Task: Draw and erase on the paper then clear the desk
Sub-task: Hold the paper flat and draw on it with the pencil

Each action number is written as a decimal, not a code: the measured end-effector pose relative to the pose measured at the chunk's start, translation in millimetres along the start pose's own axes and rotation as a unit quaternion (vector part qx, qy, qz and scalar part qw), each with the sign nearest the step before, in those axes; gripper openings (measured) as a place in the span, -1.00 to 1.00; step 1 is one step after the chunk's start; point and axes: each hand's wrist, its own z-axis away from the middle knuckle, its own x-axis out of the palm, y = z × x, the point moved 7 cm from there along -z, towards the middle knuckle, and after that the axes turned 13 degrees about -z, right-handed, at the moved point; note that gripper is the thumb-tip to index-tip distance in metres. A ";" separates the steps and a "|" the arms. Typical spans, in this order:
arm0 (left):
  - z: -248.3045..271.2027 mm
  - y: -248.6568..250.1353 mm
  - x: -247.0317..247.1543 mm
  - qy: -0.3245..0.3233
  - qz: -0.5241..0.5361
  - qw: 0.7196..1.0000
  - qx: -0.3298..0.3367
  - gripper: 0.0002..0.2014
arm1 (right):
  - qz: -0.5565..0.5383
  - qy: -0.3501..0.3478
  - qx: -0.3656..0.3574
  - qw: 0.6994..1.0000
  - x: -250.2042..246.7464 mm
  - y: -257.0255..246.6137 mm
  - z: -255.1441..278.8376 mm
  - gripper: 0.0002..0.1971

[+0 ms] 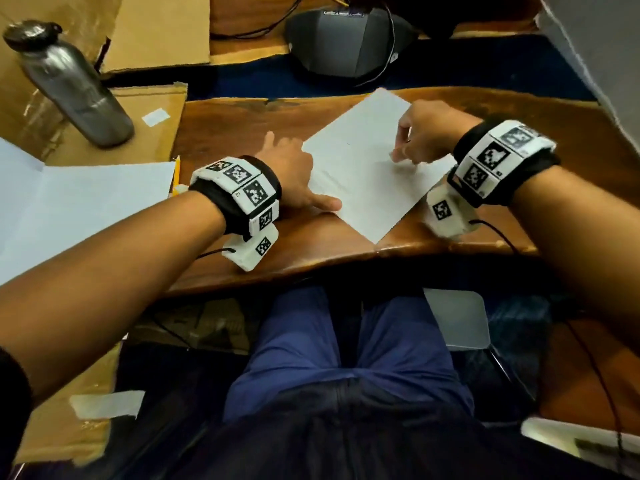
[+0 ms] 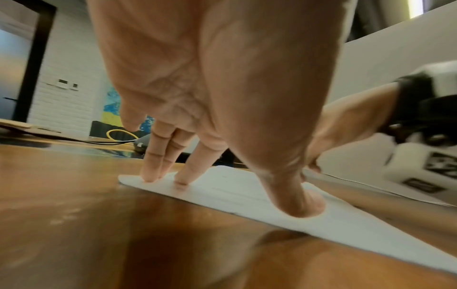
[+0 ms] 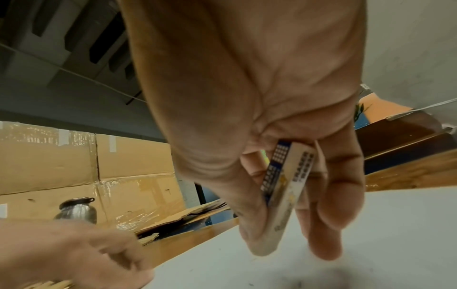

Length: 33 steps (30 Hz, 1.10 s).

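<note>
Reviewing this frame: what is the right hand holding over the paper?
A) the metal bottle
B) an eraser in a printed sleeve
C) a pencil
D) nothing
B: the right hand pinches an eraser, its sleeve printed "ERASER", tip down at the paper.

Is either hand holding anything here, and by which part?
The right hand pinches an eraser by its flat sides, tip toward the paper. The left hand holds nothing; its fingers press the paper.

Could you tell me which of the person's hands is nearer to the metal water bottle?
The left. The left hand presses the near-left edge of the paper, beside the bottle; the right hand, pinching an eraser, works across the sheet.
</note>
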 end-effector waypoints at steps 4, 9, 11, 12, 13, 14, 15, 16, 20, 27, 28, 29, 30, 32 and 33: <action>31.1 21.9 -5.5 0.053 0.008 0.996 0.068 0.02 | 0.025 0.024 -0.018 0.999 -1.6 -8.7 -5.5 -0.77; 45.3 34.3 -4.7 0.063 0.055 0.986 0.145 -0.32 | 0.019 0.019 -0.080 0.996 11.3 -28.7 -2.5 -0.76; 42.5 31.2 -8.2 0.070 0.091 0.980 0.160 -0.47 | 0.007 0.034 -0.107 0.994 13.1 -32.3 2.2 -0.80; 40.0 29.4 -10.7 0.072 0.106 0.978 0.163 -0.50 | -0.002 0.052 -0.117 0.992 10.5 -32.4 5.6 -0.83; 37.8 27.5 -11.2 0.069 0.118 0.977 0.163 -0.53 | -0.010 0.063 -0.121 0.991 8.3 -30.5 9.6 -0.85; 36.6 26.2 -11.8 0.066 0.126 0.976 0.164 -0.55 | -0.010 0.061 -0.118 0.991 7.2 -26.6 13.2 -0.87; 35.6 24.5 -12.5 0.066 0.129 0.976 0.163 -0.58 | 0.002 0.043 -0.108 0.993 8.0 -22.1 16.3 -0.88; 36.2 24.1 -14.0 0.070 0.129 0.976 0.161 -0.61 | 0.018 0.014 -0.092 0.995 10.4 -15.7 20.2 -0.89; 41.1 33.9 -26.1 0.101 0.122 0.974 0.161 -0.69 | 0.039 -0.028 -0.071 0.996 16.1 1.2 28.0 -0.92; 15.9 52.4 -47.3 0.098 0.168 0.964 0.179 -0.53 | -0.003 0.027 -0.109 0.994 15.0 -5.1 15.2 -0.91; 7.3 51.0 -47.3 0.095 0.170 0.965 0.174 -0.45 | -0.005 0.035 -0.114 0.993 15.1 -6.2 13.5 -0.90; -1.1 49.3 -45.8 0.084 0.169 0.967 0.168 -0.36 | -0.005 0.042 -0.117 0.992 14.8 -5.9 11.8 -0.88; -8.2 48.3 -44.0 0.069 0.168 0.970 0.164 -0.26 | -0.006 0.046 -0.116 0.992 13.6 -2.7 10.0 -0.87; -18.9 45.5 -39.9 0.043 0.161 0.973 0.159 -0.08 | -0.012 0.048 -0.104 0.993 9.7 7.5 6.7 -0.86; -22.5 43.6 -37.4 0.035 0.156 0.975 0.156 -0.01 | -0.015 0.045 -0.096 0.994 8.1 13.3 5.7 -0.85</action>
